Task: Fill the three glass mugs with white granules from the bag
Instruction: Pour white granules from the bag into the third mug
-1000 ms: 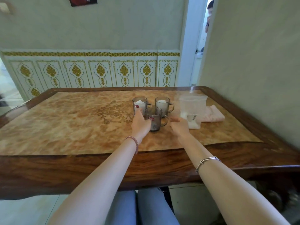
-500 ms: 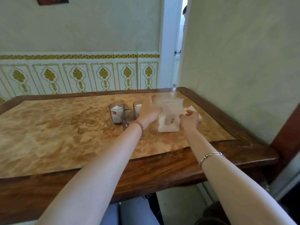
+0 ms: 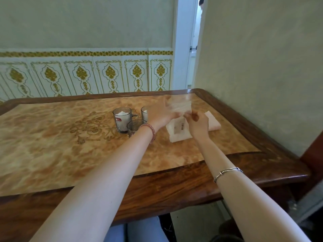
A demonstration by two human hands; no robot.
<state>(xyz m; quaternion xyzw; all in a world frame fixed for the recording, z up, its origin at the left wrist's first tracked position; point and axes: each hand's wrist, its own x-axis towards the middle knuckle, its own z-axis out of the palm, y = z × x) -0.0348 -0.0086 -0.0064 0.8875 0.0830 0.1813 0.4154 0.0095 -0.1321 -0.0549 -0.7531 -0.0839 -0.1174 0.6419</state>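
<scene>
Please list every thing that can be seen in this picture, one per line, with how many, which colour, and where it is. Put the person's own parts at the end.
clear glass mugs with handles: three, clear; mid-table in a cluster. The far left one holds white granules, the near one looks empty, the third is half hidden by the left hand.
clear plastic bag of white granules: one, clear and white; right of the mugs, its top lifted.
folded pink cloth: one, pale pink; right of the bag.
wooden table with marbled top: one, brown and tan.
bead bracelet: one, pink; left wrist.
metal bangle: one, silver; right forearm.
left hand: fingers on the bag's top.
right hand: fingers curled at the bag's top edge.
</scene>
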